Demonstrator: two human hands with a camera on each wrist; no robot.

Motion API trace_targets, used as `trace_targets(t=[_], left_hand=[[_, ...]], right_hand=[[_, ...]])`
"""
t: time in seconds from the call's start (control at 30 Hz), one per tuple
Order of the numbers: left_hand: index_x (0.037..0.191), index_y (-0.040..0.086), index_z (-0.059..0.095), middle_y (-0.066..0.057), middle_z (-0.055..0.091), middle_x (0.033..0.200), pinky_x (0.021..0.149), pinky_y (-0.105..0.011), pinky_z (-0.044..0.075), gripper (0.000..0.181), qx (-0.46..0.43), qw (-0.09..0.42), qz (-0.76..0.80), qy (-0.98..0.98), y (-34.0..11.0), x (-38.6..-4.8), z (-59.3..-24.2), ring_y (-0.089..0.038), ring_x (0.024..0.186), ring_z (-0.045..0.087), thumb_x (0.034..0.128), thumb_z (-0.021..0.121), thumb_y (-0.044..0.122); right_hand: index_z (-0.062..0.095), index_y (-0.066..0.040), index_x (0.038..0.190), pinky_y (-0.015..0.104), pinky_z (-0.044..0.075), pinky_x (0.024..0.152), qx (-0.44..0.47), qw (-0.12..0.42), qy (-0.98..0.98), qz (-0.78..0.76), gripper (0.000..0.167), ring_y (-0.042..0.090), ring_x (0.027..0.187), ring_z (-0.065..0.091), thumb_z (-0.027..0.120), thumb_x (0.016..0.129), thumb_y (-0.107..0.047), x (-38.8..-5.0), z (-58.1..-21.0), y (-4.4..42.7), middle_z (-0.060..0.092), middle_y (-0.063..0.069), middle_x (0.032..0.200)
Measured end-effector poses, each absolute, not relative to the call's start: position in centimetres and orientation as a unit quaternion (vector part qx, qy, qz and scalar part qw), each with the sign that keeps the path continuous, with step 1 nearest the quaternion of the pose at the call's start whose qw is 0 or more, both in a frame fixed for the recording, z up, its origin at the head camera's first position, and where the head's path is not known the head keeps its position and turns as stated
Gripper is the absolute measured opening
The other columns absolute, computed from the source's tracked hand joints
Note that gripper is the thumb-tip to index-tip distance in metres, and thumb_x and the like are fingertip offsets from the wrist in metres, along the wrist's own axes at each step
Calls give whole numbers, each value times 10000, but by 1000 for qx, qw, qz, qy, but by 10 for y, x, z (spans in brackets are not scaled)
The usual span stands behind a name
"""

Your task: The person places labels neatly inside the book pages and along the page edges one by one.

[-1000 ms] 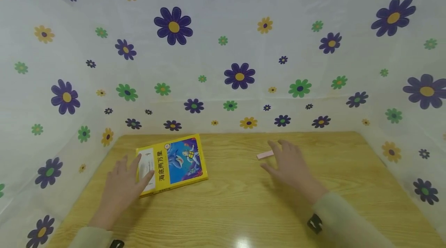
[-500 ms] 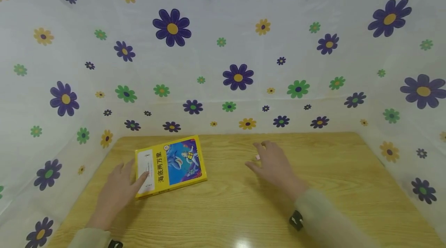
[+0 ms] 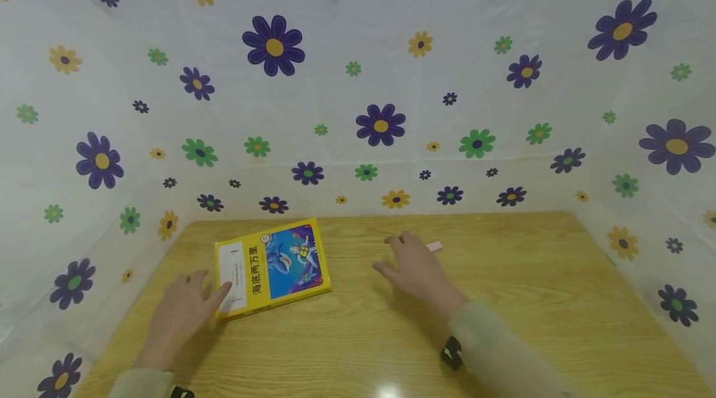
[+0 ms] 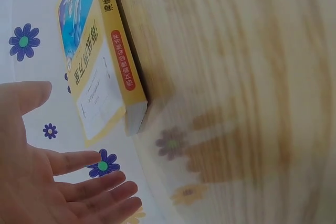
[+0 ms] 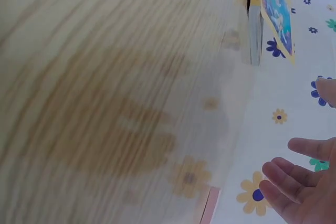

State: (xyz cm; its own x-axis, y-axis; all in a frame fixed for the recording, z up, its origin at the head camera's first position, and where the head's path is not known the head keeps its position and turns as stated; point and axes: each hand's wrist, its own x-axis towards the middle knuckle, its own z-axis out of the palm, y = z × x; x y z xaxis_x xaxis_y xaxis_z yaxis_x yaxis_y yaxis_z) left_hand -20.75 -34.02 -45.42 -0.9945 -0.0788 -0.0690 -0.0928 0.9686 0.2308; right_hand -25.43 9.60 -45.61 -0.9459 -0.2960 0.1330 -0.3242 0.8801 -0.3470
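A yellow book (image 3: 288,267) with a blue sea picture on its cover lies at the left of the wooden table. Near its left end hovers my left hand (image 3: 181,314), fingers spread and holding nothing; the left wrist view shows a gap between this hand (image 4: 68,182) and the book (image 4: 102,87). My right hand (image 3: 418,270) is held above the table, right of the book, with relaxed fingers and nothing in them. Just behind it lies a small pale pink bar (image 3: 434,246), its near part hidden by the hand; the right wrist view catches the bar (image 5: 210,205) at the bottom edge.
The wooden table (image 3: 347,348) has a glossy, reflective top. A white sheet (image 3: 335,93) printed with purple, yellow and green flowers rises along its back and both sides.
My right hand has moved left, past the pink bar, which now shows on its other side. The left hand has drawn back slightly from the book, which stays put.
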Motion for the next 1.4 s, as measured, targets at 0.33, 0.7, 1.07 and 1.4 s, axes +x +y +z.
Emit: trace_targets(t=[0.33,0.7,1.07,1.4], left_hand=[[1500,-183,385,-489,425,1455,1082,-746,453,994,-53,59,112,991,-338,-213,-457,-634,1302,472,1046,437,700],[1480,-203,393,-471,478,1419,1074,-718,473,968,-64,78,121,988,-338,-219,-463,-609,1277,509,1039,511,651],[1360,-208,494,-381,637,1172,846,-567,577,816,-64,77,147,984,-338,-229,-469,-358,904,606,1039,585,536],[1275,-153,564,-239,661,1015,764,-462,543,638,-73,79,153,982,-333,-234,-469,-306,859,584,1017,649,424]], right_hand=[[654,-27,1375,511,578,1055,157,-2,-963,218,565,361,1227,654,658,1036,-479,-261,-463,73,662,209,1356],[690,-50,1324,454,612,987,178,0,-961,209,531,303,1123,703,668,1026,-489,-261,-468,46,723,151,1249],[702,-44,1309,419,619,977,180,-2,-961,209,522,272,1096,705,665,1031,-484,-268,-476,21,733,133,1214],[682,-43,1327,419,608,1004,149,-24,-959,242,546,267,1105,697,664,1027,-499,-268,-483,8,724,120,1212]])
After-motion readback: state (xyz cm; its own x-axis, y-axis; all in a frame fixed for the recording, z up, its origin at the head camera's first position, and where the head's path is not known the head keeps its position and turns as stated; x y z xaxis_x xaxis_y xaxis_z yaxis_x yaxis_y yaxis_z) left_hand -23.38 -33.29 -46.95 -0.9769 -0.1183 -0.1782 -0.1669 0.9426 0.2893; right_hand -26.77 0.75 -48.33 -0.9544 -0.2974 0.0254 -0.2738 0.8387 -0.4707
